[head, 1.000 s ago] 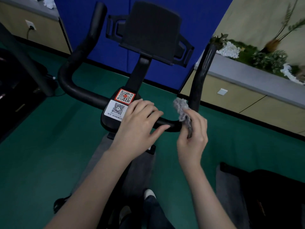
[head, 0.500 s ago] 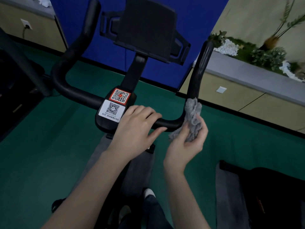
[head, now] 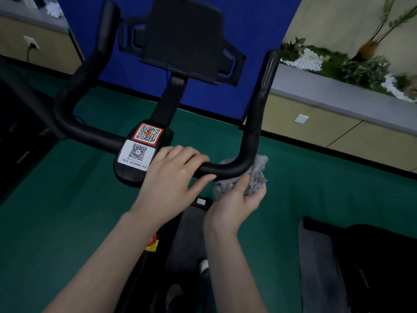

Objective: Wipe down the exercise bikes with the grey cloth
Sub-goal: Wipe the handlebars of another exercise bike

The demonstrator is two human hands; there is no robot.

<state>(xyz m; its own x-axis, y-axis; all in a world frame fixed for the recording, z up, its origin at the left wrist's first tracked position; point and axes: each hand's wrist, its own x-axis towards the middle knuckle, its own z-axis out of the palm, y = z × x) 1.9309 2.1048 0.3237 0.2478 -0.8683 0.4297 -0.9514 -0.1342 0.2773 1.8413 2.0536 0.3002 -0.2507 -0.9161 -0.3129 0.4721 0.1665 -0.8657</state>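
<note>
Item: crumpled grey fluffy cloth (head: 257, 175), bunched in right hand (head: 234, 199)'s curled fingers under black foam handlebar (head: 255, 123)'s right bend, horn rising beyond; left hand (head: 171, 175)'s fingers wrap its middle.

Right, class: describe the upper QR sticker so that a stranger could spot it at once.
Find the exercise bike's black handlebar and follow it to the central block below the tablet holder. Two QR stickers sit there, one above the other. The upper sticker has a red border; the lower sticker is plain white with small print.
</note>
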